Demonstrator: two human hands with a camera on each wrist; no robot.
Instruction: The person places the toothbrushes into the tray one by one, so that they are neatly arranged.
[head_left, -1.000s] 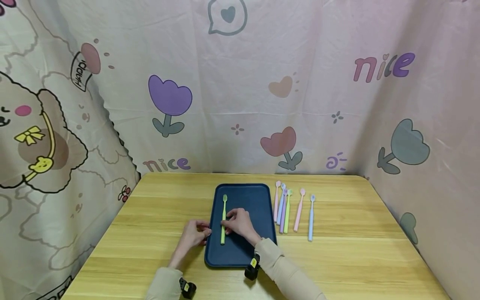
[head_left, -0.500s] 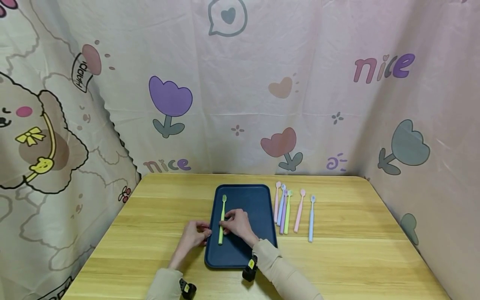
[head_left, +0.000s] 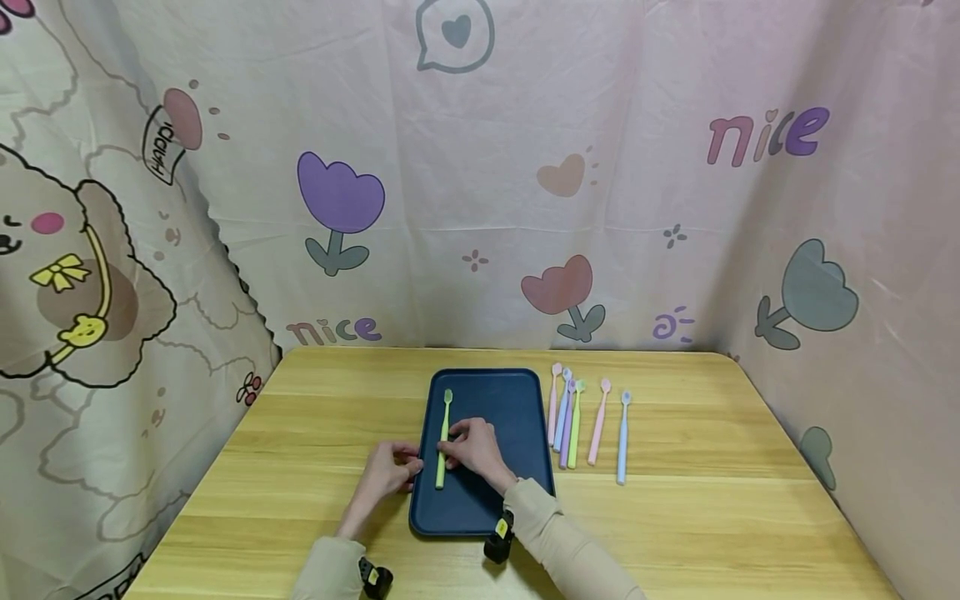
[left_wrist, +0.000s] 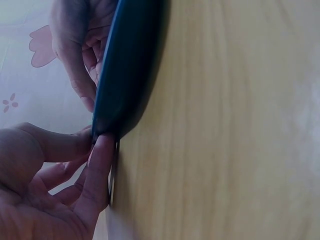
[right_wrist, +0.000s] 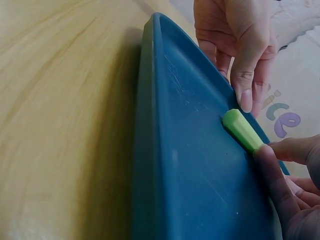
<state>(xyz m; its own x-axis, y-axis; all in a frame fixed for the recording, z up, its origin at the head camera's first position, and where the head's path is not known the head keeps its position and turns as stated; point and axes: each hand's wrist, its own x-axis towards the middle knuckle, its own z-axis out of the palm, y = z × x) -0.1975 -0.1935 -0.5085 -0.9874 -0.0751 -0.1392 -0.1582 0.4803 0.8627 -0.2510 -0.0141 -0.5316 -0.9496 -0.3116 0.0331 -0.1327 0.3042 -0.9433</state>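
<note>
A yellow-green toothbrush (head_left: 440, 473) lies lengthwise in the left part of the dark blue tray (head_left: 480, 518), its head toward the back. My right hand (head_left: 477, 450) reaches over the tray and pinches the handle between thumb and fingers. The thick handle end (right_wrist: 241, 129) shows in the right wrist view, close to the tray's side. At the tray's left edge, my left hand (head_left: 386, 472) grips the rim. In the left wrist view, the thumb (left_wrist: 70, 145) and a finger meet at that rim.
Right of the tray, several toothbrushes lie on the wooden table (head_left: 697, 517). Pink, blue, purple and green ones (head_left: 574, 429) form a close group. Another pink one (head_left: 598, 425) and a blue one (head_left: 622, 442) lie farther right. A patterned curtain (head_left: 465, 167) hangs behind.
My right hand has shifted slightly left with the green toothbrush, bringing its handle nearer the tray's left side. The left hand stays at the rim. Little differs over the last half second.
</note>
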